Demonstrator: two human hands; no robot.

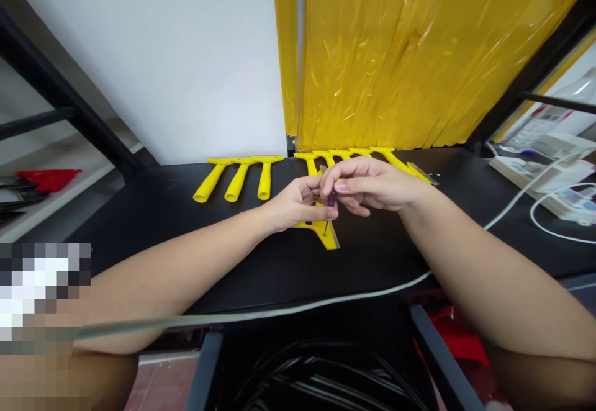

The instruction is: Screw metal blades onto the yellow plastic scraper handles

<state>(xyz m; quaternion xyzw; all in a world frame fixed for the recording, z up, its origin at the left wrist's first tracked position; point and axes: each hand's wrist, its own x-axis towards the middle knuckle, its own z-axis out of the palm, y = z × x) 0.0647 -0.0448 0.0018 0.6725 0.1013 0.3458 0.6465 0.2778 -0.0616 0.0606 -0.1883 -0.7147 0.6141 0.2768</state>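
Over the middle of the black table, my two hands meet at a small screwdriver (331,198) with a dark purple handle. Its thin shaft points down at a screw on a yellow scraper (321,232), whose wide head has a thin blade strip along the edge. The fingers and thumb of my left hand (300,203) close around the handle from the left. From the right, my right hand (372,182) pinches the top of the handle. Both hands cover much of the scraper behind them.
Three yellow scrapers (236,181) lie at the back left, and several more yellow scrapers (393,159) line the back behind my hands. A pale cable (326,302) crosses the front of the black table (261,268). Power strips (554,187) sit at the right.
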